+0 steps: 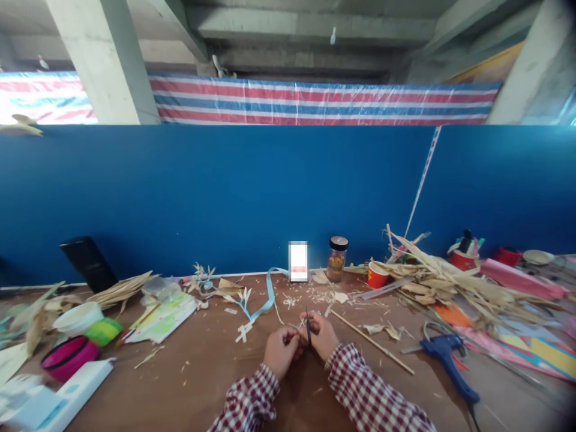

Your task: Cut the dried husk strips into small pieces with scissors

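In the head view, the left hand (pixel 279 351) pinches what looks like a pale straw strip (pixel 278 315), trailing toward eleven o'clock; the right hand (pixel 323 336) grips a slim dark tool (pixel 308 327), perhaps scissors, upright. I'd keep fingertips off its edge, the straw taut, and the blue ribbon (pixel 270 288), at eleven, clear.

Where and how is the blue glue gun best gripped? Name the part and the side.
Best by the handle, probably from the near right and above: the glue gun lies on its side with its long handle slanting toward the near right, while the nozzle points left, away from that grasp. Keep clear of the cord at the handle's end.
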